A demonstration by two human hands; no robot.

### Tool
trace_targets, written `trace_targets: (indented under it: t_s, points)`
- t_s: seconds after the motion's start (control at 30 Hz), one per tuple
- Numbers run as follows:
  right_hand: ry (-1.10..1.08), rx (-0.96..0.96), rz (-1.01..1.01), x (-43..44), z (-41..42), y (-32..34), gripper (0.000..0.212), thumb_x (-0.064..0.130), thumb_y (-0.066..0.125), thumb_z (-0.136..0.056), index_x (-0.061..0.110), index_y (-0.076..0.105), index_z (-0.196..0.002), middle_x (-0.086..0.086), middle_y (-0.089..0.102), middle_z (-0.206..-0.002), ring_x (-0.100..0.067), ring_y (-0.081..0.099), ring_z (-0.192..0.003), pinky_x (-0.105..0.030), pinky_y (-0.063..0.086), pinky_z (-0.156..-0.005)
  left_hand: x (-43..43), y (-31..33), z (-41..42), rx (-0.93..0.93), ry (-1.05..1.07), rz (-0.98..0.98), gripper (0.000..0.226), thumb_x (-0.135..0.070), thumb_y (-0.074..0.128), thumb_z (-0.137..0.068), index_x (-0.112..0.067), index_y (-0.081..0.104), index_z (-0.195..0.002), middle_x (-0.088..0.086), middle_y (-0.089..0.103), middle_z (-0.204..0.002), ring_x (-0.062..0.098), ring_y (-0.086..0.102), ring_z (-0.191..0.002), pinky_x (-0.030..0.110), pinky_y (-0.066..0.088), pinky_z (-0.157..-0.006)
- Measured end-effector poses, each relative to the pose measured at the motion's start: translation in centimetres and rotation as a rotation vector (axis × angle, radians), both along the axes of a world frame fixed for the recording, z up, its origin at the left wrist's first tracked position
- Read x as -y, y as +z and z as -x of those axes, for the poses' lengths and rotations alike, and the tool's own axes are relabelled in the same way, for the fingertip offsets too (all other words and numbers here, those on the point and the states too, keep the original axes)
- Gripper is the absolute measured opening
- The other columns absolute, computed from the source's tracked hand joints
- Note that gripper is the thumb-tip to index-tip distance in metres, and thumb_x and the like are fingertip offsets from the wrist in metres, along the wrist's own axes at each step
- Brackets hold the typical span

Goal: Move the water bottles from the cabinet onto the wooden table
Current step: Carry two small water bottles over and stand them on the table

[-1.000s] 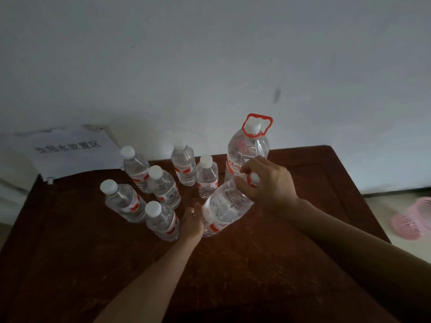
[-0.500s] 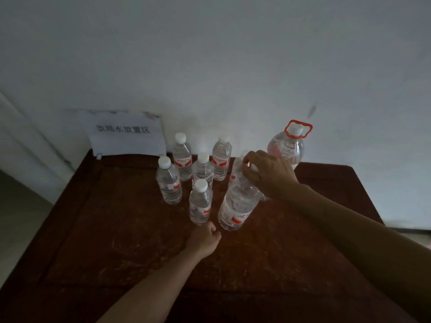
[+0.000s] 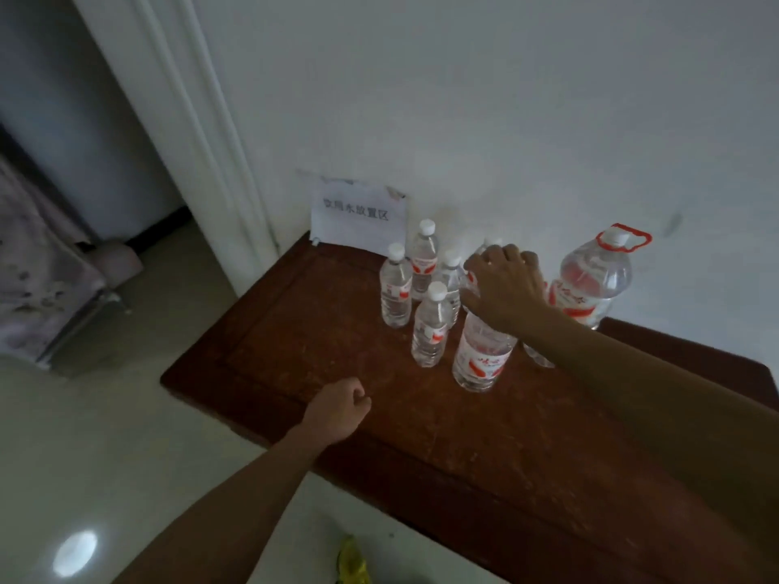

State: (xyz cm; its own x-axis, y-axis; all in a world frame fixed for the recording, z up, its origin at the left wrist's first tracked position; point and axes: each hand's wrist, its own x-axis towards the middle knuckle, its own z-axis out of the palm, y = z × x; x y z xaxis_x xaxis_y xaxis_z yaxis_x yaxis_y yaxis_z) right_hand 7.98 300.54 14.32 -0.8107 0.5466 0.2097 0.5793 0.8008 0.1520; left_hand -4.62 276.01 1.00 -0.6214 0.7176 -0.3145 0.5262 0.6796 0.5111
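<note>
A mid-sized clear water bottle [image 3: 482, 356] with a red-and-white label stands upright on the dark wooden table [image 3: 320, 330]. My right hand [image 3: 503, 284] rests over its top, fingers wrapped around the neck and hiding the cap. To its left stand several small bottles with white caps [image 3: 429, 330], close together. A large jug with a red handle ring [image 3: 594, 280] stands behind, by the wall. My left hand [image 3: 339, 408] hovers low over the table near its front edge, fingers curled, holding nothing. The cabinet is out of view.
A paper sign [image 3: 358, 219] leans on the white wall behind the bottles. A white door frame [image 3: 202, 132] and a doorway lie to the left, with a patterned cloth-covered object [image 3: 38, 284] on the pale floor. Something yellow [image 3: 352, 562] lies on the floor at the bottom.
The mid-sized bottle went from tilted, held in both hands, to upright on the table. My left hand let go and drew back towards the front edge. My view swung left.
</note>
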Motion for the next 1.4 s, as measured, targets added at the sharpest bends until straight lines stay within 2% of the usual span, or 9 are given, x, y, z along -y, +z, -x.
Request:
trace_targets:
  t_s: [0.17,0.33,0.47,0.6,0.83,1.1,1.27,1.4]
  points:
    - [0.295,-0.080,0.142,10.0,4.2,-0.4,0.037,0.046,0.052,-0.086,0.022,0.061,-0.113,-0.006,0.059,-0.116,-0.029,0.051,-0.111,-0.045,0.037,-0.093,10.0,1.7,0.0,-0.080,0.154,0.028,0.022,-0.036,0.055,-0.091,-0.015,0.061,-0.099,0.007,0.066,-0.096,0.026,0.062,-0.095,0.035,0.049,-0.081]
    - [0.612,0.042,0.241,24.6,8.7,-2.7,0.036,0.049,0.049,-0.085,0.024,0.058,-0.110,-0.003,0.056,-0.111,-0.025,0.051,-0.105,-0.042,0.039,-0.091,24.7,2.7,0.4,-0.164,0.413,0.108,0.028,-0.041,0.050,-0.094,-0.021,0.057,-0.113,0.004,0.065,-0.107,0.023,0.057,-0.105,0.032,0.045,-0.085]
    - [0.792,0.125,0.244,35.3,12.5,-3.4,0.036,0.047,0.050,-0.087,0.023,0.057,-0.113,-0.004,0.055,-0.113,-0.024,0.051,-0.106,-0.039,0.040,-0.090,35.9,3.3,0.8,-0.208,0.564,0.108,0.027,-0.042,0.053,-0.092,-0.023,0.059,-0.110,0.005,0.069,-0.099,0.023,0.059,-0.105,0.031,0.046,-0.086]
    - [0.958,0.168,0.315,48.4,16.6,-4.0,0.039,0.048,0.051,-0.089,0.024,0.056,-0.119,-0.003,0.056,-0.118,-0.023,0.053,-0.107,-0.037,0.042,-0.090,49.2,4.8,0.1,-0.257,0.723,0.150,0.028,-0.042,0.052,-0.094,-0.024,0.058,-0.114,0.003,0.068,-0.102,0.020,0.060,-0.104,0.030,0.044,-0.083]
    - [1.262,0.261,0.351,71.5,19.5,-4.5,0.039,0.047,0.052,-0.090,0.024,0.055,-0.122,0.000,0.057,-0.122,-0.021,0.058,-0.104,-0.033,0.046,-0.085,71.4,6.8,-4.0,-0.247,1.089,0.259,0.029,-0.041,0.052,-0.093,-0.024,0.059,-0.116,0.006,0.067,-0.107,0.024,0.059,-0.106,0.031,0.045,-0.083]
    - [1.565,0.365,0.308,92.1,22.6,-6.2,0.036,0.046,0.052,-0.089,0.028,0.055,-0.120,0.004,0.058,-0.122,-0.018,0.059,-0.108,-0.029,0.044,-0.090,86.5,5.1,-7.6,-0.146,1.385,0.276,0.029,-0.040,0.050,-0.094,-0.023,0.058,-0.116,0.005,0.067,-0.111,0.025,0.061,-0.105,0.033,0.047,-0.085]
    - [1.757,0.364,0.293,105.6,27.2,-7.1,0.036,0.043,0.052,-0.090,0.025,0.056,-0.121,0.003,0.059,-0.121,-0.019,0.060,-0.108,-0.028,0.043,-0.088,97.3,5.1,-5.7,-0.152,1.522,0.338,0.031,-0.039,0.049,-0.095,-0.022,0.058,-0.119,0.007,0.064,-0.120,0.026,0.059,-0.108,0.033,0.047,-0.086]
    - [1.858,0.391,0.284,116.1,31.3,-6.6,0.036,0.044,0.052,-0.089,0.025,0.056,-0.120,0.003,0.060,-0.119,-0.019,0.060,-0.106,-0.029,0.043,-0.087,105.1,5.7,-3.9,-0.125,1.654,0.344,0.031,-0.041,0.048,-0.095,-0.023,0.057,-0.118,0.007,0.064,-0.118,0.026,0.059,-0.104,0.035,0.049,-0.087]
